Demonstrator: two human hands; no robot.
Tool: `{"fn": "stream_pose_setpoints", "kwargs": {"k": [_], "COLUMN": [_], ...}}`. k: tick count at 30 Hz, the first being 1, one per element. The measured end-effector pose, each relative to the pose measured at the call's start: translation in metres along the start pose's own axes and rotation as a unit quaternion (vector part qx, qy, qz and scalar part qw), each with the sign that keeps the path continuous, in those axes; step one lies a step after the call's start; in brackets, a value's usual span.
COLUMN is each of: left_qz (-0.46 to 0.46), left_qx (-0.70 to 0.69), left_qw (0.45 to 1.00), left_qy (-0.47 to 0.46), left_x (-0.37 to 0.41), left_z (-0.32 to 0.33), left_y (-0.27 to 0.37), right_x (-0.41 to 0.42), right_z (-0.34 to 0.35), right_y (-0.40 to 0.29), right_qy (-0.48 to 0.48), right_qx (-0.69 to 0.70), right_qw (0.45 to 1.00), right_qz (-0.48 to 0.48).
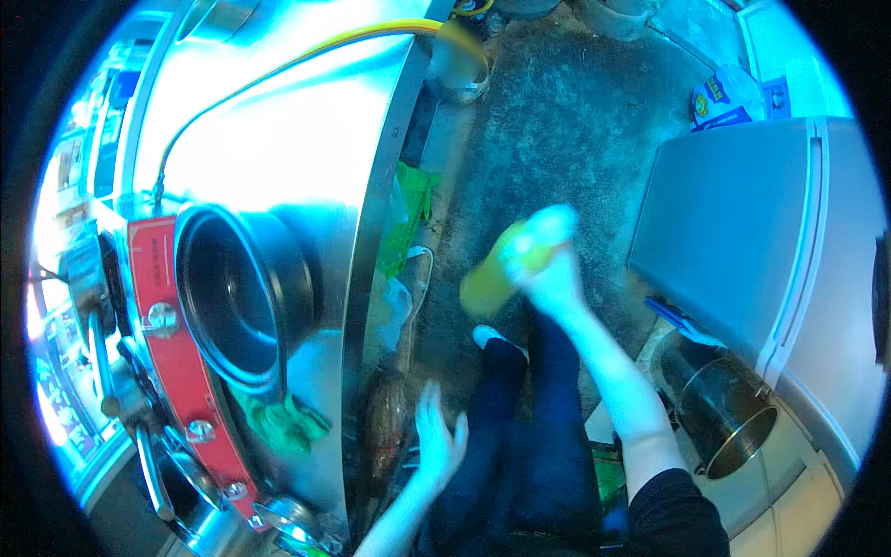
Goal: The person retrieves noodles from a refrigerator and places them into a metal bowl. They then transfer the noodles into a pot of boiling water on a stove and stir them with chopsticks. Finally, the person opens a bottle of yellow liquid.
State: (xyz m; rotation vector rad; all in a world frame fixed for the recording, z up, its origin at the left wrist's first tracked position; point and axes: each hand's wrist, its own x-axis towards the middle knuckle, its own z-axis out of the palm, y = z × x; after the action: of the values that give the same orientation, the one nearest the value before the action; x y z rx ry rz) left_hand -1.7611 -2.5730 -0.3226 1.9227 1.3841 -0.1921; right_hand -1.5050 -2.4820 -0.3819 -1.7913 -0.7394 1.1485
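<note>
My right hand (553,278) grips a bottle of yellow liquid (486,282), tilted and blurred, above the floor in front of my legs. A pale, blurred part at the bottle's upper end is too unclear to name. My left hand (440,438) holds nothing, its fingers apart, beside the edge of the steel counter (327,125). Nearest to it on the counter lies a green cloth (285,421). Beyond the cloth a dark, deep pot (230,299) rests on its side or steeply tilted; I cannot tell which.
Red stove panel (184,334) with metal knobs runs along the counter's left side. A yellow hose (299,59) crosses the counter. Green plastic bags (411,216) sit beneath its edge. On the right stand a refrigerator (724,230) and a tall metal pot (717,404).
</note>
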Motion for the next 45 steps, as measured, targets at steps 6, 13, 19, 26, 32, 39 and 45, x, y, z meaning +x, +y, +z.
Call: {"fn": "stream_pose_setpoints", "kwargs": {"k": [6,13,19,26,32,39,45], "left_qz": [0.041,-0.021,-0.019,0.034,0.009,-0.001,0.036], "left_qx": [-0.116,-0.317,-0.274,-0.218,-0.17,-0.247,-0.237], "left_qw": [0.992,0.944,0.948,0.936,0.947,0.913,0.901], "left_qy": [-0.008,0.086,0.16,0.275,0.273,0.323,0.36], "left_x": [0.073,0.043,-0.02,-0.104,-0.177,-0.228,-0.238], "left_z": [-0.044,-0.054,-0.086,-0.125,-0.137,-0.107,-0.096], "left_y": [0.037,0.037,0.026,0.001,-0.025,-0.035,-0.039], "right_x": [-0.061,-0.087,-0.102,-0.149,-0.202,-0.253,-0.276], "right_z": [0.023,0.018,0.021,0.075,0.126,0.152,0.146], "right_y": [-0.014,-0.073,-0.176,-0.256,-0.282,-0.277,-0.276], "right_qy": [-0.092,-0.269,-0.395,-0.559,-0.652,-0.659,-0.653], "right_qx": [0.033,0.086,-0.189,-0.203,-0.297,-0.366,-0.394], "right_qw": [0.995,0.956,0.869,0.766,0.651,0.604,0.612], "right_qz": [-0.004,-0.084,-0.233,-0.243,-0.251,-0.259,-0.207]}}
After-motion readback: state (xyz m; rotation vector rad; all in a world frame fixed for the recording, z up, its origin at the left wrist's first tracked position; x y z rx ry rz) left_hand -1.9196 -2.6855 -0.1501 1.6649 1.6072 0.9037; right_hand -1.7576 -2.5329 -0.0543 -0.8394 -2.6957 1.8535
